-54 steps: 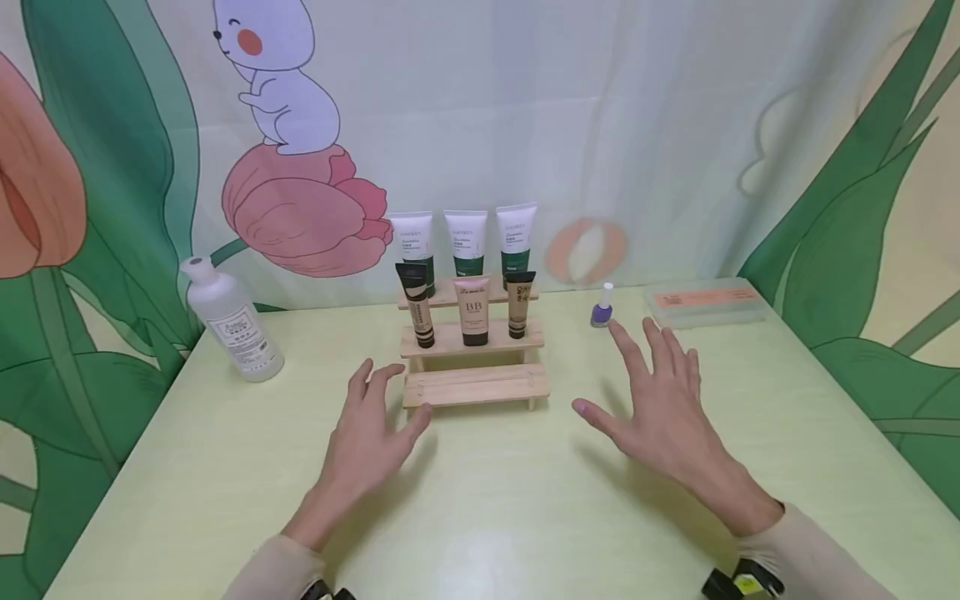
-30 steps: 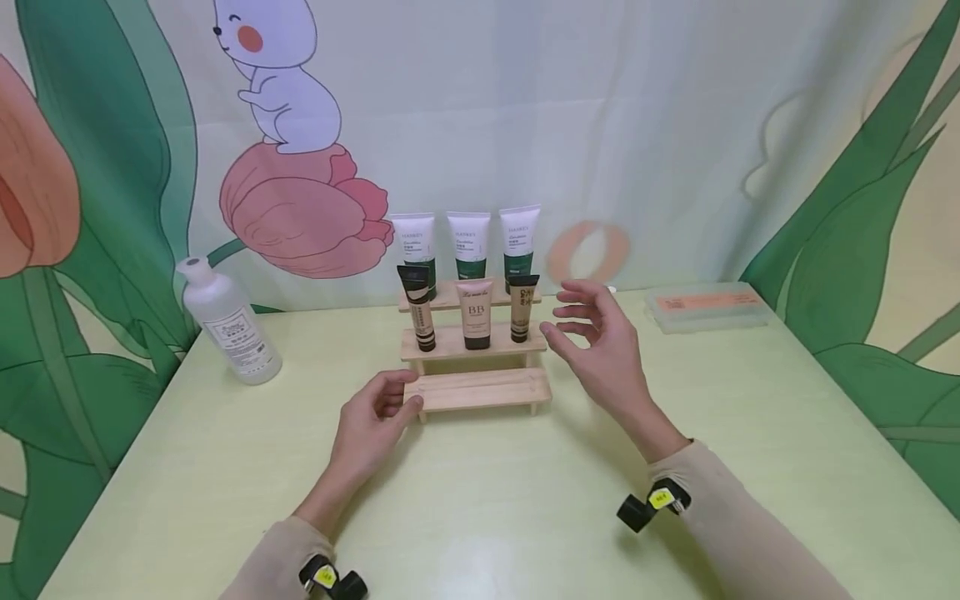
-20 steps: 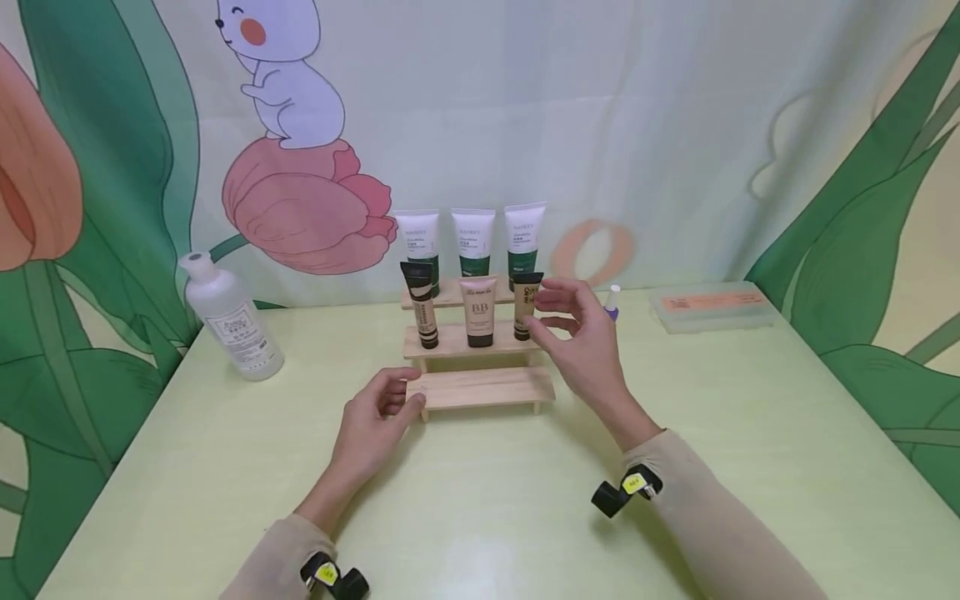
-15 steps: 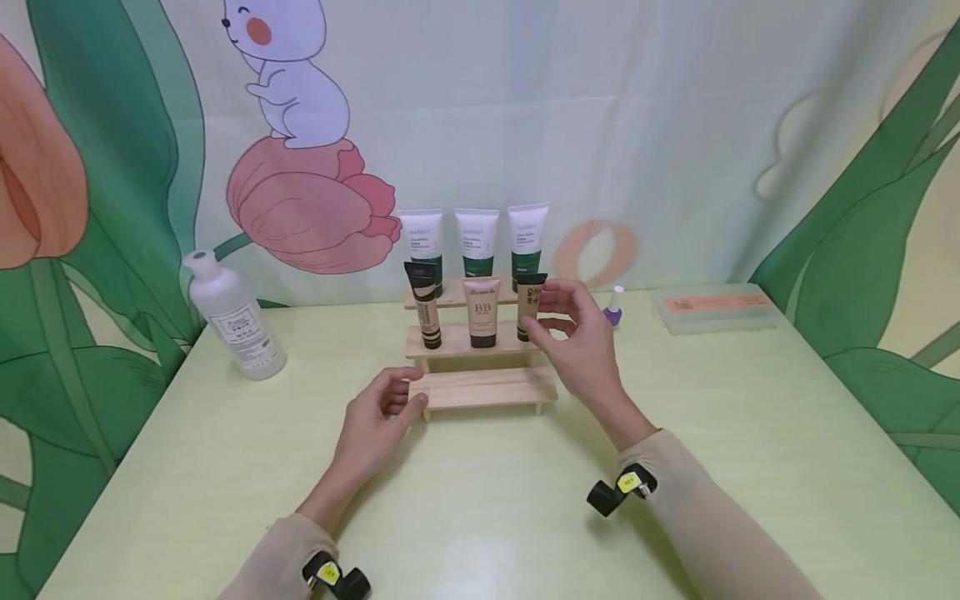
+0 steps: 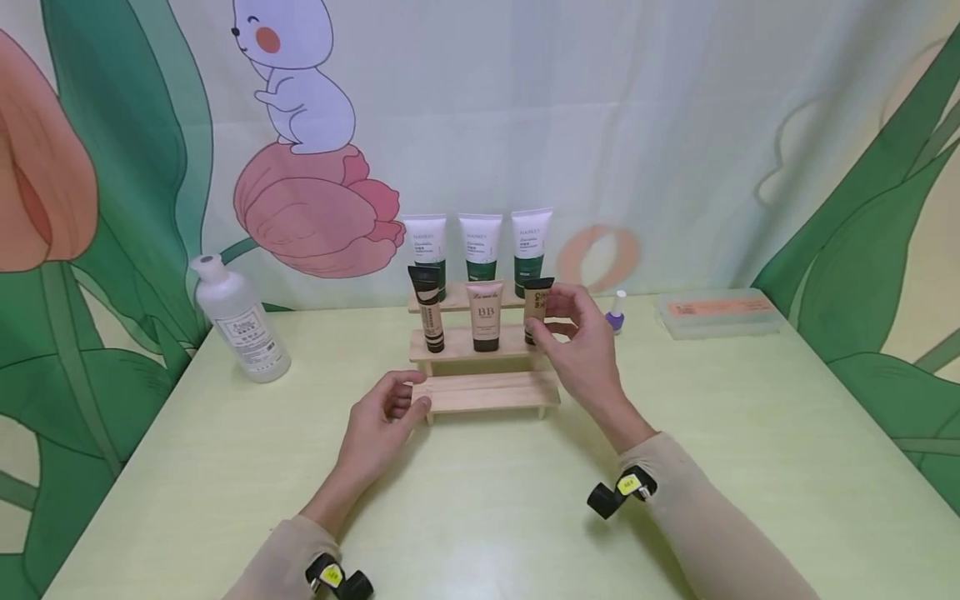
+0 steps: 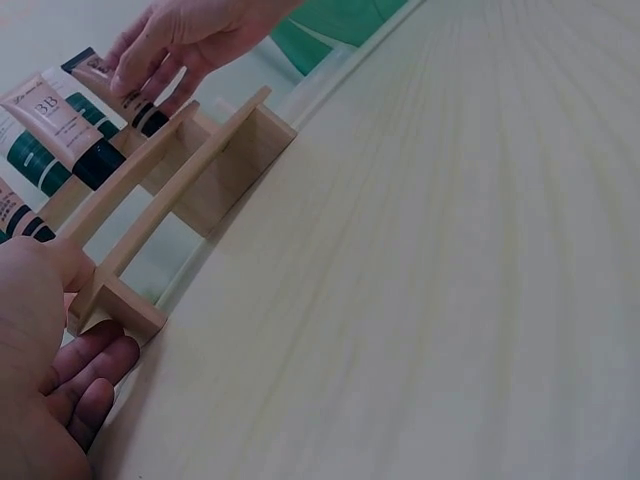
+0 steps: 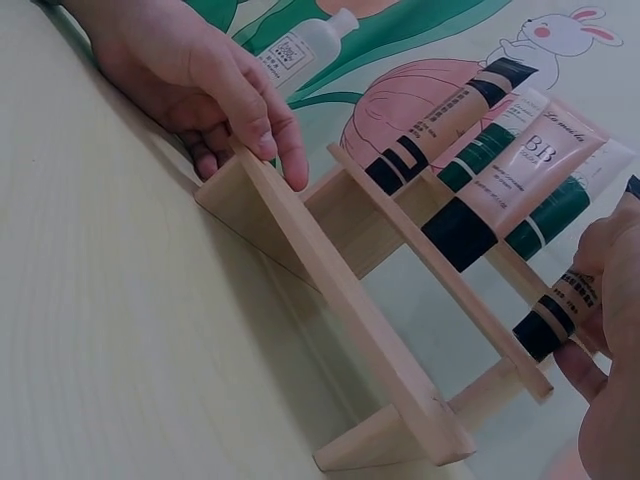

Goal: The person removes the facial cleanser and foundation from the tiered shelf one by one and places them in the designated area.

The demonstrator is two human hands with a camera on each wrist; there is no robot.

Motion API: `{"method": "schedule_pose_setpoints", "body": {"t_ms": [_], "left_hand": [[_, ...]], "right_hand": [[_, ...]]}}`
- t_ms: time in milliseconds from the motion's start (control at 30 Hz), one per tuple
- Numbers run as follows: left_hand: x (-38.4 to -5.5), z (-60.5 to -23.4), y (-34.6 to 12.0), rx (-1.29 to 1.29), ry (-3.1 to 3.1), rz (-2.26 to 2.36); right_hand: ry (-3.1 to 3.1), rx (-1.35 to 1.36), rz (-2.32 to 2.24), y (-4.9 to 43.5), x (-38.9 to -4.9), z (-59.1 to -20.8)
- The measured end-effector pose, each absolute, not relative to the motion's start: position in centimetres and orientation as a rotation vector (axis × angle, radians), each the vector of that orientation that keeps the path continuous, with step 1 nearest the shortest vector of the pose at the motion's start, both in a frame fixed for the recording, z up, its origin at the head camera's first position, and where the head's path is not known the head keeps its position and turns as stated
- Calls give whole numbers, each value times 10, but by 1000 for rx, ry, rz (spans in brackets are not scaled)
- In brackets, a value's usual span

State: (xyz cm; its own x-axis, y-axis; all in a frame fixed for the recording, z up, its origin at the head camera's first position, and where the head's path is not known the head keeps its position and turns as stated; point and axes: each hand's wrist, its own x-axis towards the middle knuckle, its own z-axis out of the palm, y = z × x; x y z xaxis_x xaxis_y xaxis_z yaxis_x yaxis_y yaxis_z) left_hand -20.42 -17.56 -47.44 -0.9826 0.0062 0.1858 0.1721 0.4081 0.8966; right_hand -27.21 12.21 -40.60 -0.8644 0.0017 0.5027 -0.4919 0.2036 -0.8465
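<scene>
A three-tier wooden stand (image 5: 487,396) sits mid-table. My left hand (image 5: 378,425) holds the left end of its lowest step, thumb in front. On the middle step, my right hand (image 5: 585,354) pinches the right-hand gold-and-black cosmetic tube (image 5: 535,304) between thumb and fingers; its black cap end is still down at the step. Beside it stand a pink BB cream tube (image 5: 486,315) and a beige-and-black tube (image 5: 430,312). In the right wrist view, the held tube (image 7: 560,310) leans into my fingers, which partly cover it.
On the top step stand three white-and-green tubes (image 5: 480,242). A white bottle (image 5: 242,325) is at the left. Behind my right hand are a purple nail polish bottle (image 5: 615,317) and a flat clear case (image 5: 720,315). A printed curtain (image 5: 480,108) hangs behind the table.
My right hand has moved left from near the nail polish and taken hold of the right-hand tube. My left hand has closed in on the stand's left end and stayed there.
</scene>
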Motion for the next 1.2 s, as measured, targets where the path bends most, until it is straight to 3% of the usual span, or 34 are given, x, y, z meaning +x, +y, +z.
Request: {"method": "schedule_pose_setpoints", "body": {"t_ms": [733,1200], "left_hand": [[-203,-477,-174,-144,-2519,-1610],[-204,-475,-176,-172,-2516,-1619]], "right_hand": [[-1970,364,1561,196,-272,-378],[-1978,101,1418,274,-268,-366]]}}
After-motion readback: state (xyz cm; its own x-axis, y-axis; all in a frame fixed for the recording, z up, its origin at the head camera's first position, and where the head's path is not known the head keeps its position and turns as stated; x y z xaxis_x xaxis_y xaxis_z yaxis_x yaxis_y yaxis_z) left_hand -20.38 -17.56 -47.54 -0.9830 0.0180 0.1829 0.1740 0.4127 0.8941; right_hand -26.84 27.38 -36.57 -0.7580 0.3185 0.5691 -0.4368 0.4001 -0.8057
